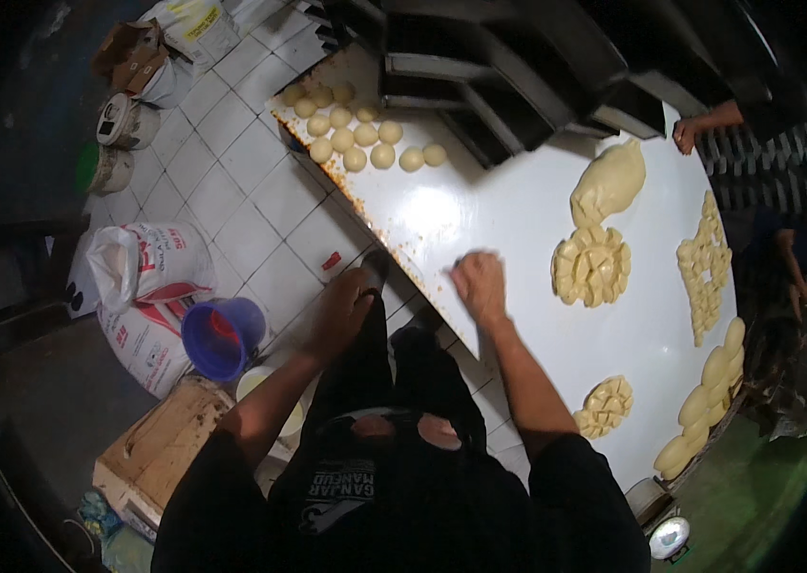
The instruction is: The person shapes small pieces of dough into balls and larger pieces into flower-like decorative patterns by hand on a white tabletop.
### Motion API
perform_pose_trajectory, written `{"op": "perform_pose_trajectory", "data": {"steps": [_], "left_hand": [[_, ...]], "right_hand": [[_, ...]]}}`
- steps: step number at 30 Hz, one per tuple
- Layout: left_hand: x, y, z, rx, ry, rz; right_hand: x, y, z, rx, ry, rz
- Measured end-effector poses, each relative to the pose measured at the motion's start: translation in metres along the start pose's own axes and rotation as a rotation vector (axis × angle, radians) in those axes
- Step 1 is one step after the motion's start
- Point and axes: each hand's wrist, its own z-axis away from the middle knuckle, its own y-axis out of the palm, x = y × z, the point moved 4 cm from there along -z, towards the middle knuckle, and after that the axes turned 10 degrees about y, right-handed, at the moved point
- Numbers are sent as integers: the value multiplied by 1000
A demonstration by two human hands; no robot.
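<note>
Two hands show in our view, and we go from the left one to the right one. Our left hand [344, 307] hangs off the edge of the big white desk [480, 215], over the white tiled floor [231, 191] and our dark trouser legs. It looks loosely curled, and we cannot tell if it holds anything. Farther left on the floor stand a blue plastic bucket [222, 336] and white flour sacks with red print [150, 286].

Our right hand [478, 285] rests on the desk near its front edge, with its fingers curled down on the white top. We cannot tell if a small bit of dough is under it.

The nearest dough is the round, pale yellow dough disc cut into wedges [592, 265]. It lies to the right of the right hand, close by but not touching. So the right hand is much nearer to it than the left hand. Just behind the disc sits a big lump of uncut pale dough [608, 181], with its long side pointing away from us.

A smaller cut dough disc [606, 406] lies nearer to us, beside our right arm. Small round dough balls [356, 134] sit in rows at the far left corner of the desk.
</note>
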Motion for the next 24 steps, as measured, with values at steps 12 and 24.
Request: {"op": "perform_pose_trajectory", "data": {"steps": [12,24], "left_hand": [[61,-31,-68,-465,-639,820],[113,-43,-138,-555,-635,1280]], "right_hand": [[11,-43,-26,272,831,-634],[185,3,-193,-69,-25,-261]]}}
